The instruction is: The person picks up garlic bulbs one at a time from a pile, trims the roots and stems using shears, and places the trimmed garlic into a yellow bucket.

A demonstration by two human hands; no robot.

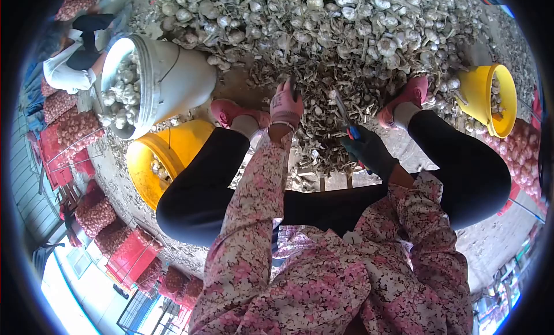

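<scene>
My left hand (286,106), in a pink glove, reaches to the near edge of a big heap of garlic (346,29). Its fingers look curled together, with a dark patch beside them; what they hold, if anything, is hidden. My right hand (372,153), in a dark green glove, is closed around a pair of shears (341,108) with blue and red on the handles. The metal blades point up and left, towards the heap, apart from my left hand. Cut stems and dry trimmings (323,116) lie between my feet, below both hands.
At left, a tilted white bucket (184,78) holds garlic bulbs, beside a yellow bucket (199,133) with some pieces inside. Another yellow bucket (473,96) stands at right. Filled red mesh sacks (95,217) line the left side. Another person (69,64) is at upper left.
</scene>
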